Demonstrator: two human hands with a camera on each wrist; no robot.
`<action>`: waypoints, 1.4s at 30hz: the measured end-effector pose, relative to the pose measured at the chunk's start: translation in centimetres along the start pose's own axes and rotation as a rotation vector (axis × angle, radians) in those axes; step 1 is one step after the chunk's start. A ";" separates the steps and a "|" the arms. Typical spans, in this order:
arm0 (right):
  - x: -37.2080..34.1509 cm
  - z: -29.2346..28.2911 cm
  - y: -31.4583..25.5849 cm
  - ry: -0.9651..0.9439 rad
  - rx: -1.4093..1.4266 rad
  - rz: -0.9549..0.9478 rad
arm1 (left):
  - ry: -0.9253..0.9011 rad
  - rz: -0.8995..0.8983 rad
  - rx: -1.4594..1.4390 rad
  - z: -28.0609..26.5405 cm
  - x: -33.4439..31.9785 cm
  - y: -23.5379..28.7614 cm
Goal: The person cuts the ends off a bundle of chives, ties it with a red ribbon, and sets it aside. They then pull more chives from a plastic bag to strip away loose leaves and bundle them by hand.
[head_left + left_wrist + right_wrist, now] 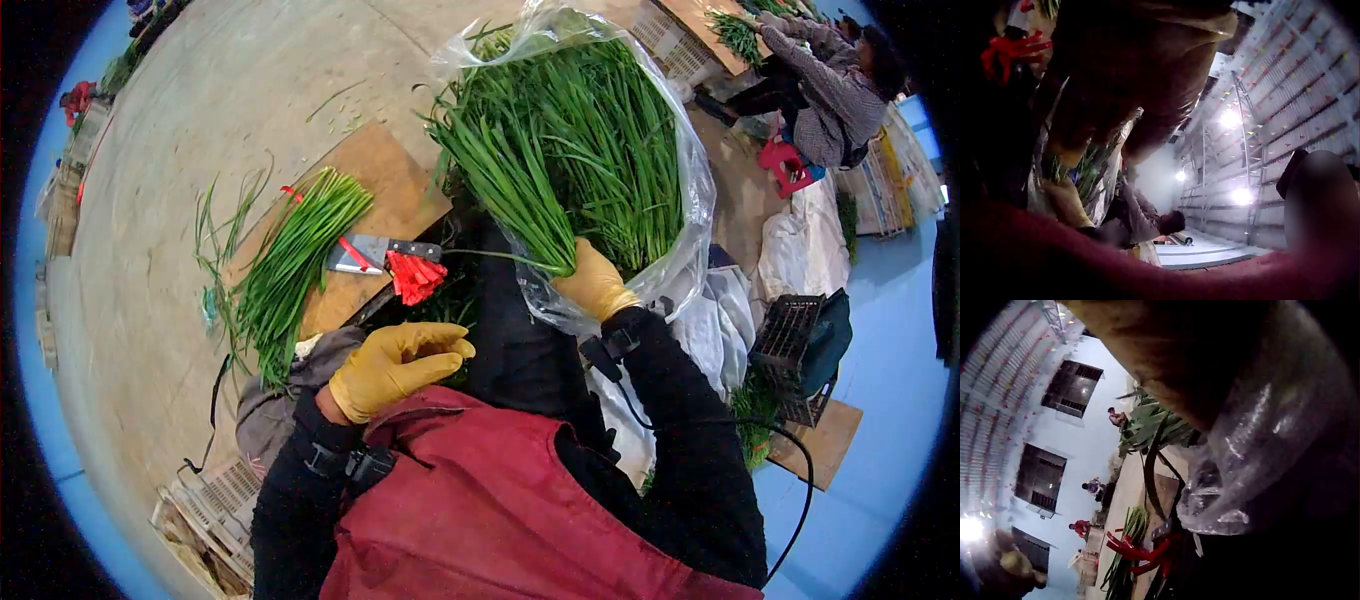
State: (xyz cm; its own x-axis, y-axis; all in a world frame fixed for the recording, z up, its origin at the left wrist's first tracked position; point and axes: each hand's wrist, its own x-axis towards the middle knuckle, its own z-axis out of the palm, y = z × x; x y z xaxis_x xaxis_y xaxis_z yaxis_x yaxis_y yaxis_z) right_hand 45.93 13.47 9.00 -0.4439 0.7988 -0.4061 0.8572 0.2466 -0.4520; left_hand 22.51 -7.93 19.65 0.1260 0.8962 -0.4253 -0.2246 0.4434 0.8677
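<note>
My right hand (593, 282), in a yellow glove, grips the lower end of a bunch of green chives (510, 190) at the near edge of a clear plastic bag (700, 205). More chives (625, 130) fill the bag, and one long stalk trails left from the grip. My left hand (400, 368), also gloved, is over my lap with fingers loosely bent and nothing in them. Ahead of it, a knife (413, 248) and a cluster of red ties (414, 280) lie at the edge of a wooden board (400, 180). Another chive bunch (300, 250) rests on that board.
Loose stalks (215, 240) lie on the concrete floor (200, 130) left of the board. A black crate (790, 335) and white sacking (800, 245) stand to the right. Another person (835, 100) sits at a board at the far right. A pale crate (220, 505) is at lower left.
</note>
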 end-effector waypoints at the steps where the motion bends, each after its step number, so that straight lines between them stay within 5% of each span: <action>1: 0.2 0.6 0.4 0.017 0.020 -0.019 | -0.001 -0.007 -0.020 0.1 0.0 0.1; 7: 2.0 -2.7 1.6 -0.132 0.047 -0.071 | 0.017 -0.031 -0.028 0.0 -0.5 0.5; 14: 0.7 -12.4 2.9 -0.201 0.904 0.059 | 0.018 0.017 0.024 -0.5 -0.5 0.3; 17: 1.9 -11.5 5.8 -0.151 0.774 0.005 | 0.006 0.002 -0.010 -0.1 0.2 0.0; 19: 1.3 -9.8 5.9 -0.227 0.951 0.126 | -0.001 -0.016 -0.025 0.3 0.7 0.1; 24: 1.2 -5.8 6.3 -0.164 0.473 0.002 | -0.004 -0.049 -0.022 0.3 1.7 -0.2; 27: 4.5 0.3 12.8 -0.185 0.428 0.215 | -0.041 -0.048 0.067 0.4 3.0 -0.1; 28: 1.6 -2.0 7.9 -0.216 0.506 0.231 | -0.056 -0.046 0.106 0.4 3.5 0.1; 31: 1.6 -0.8 7.4 -0.247 0.668 0.043 | -0.101 -0.001 0.161 0.5 6.0 -0.7; 36: 1.5 -0.6 7.0 -0.381 0.610 0.078 | -0.128 -0.013 0.281 1.7 10.1 -1.3; 39: 3.2 1.1 7.7 -0.279 0.304 0.087 | -0.183 -0.001 0.251 2.1 12.6 -3.5; 42: 2.5 0.8 6.8 -0.311 0.530 -0.058 | -0.179 -0.051 0.210 2.8 13.5 -4.4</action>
State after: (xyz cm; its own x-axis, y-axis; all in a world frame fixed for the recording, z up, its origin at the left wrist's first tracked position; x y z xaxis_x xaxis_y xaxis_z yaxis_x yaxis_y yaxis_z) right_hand 50.43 16.68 4.26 -0.6095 0.5749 -0.5459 0.6186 -0.0858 -0.7810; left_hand 27.93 2.18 10.87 0.3048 0.8477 -0.4341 -0.0110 0.4589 0.8884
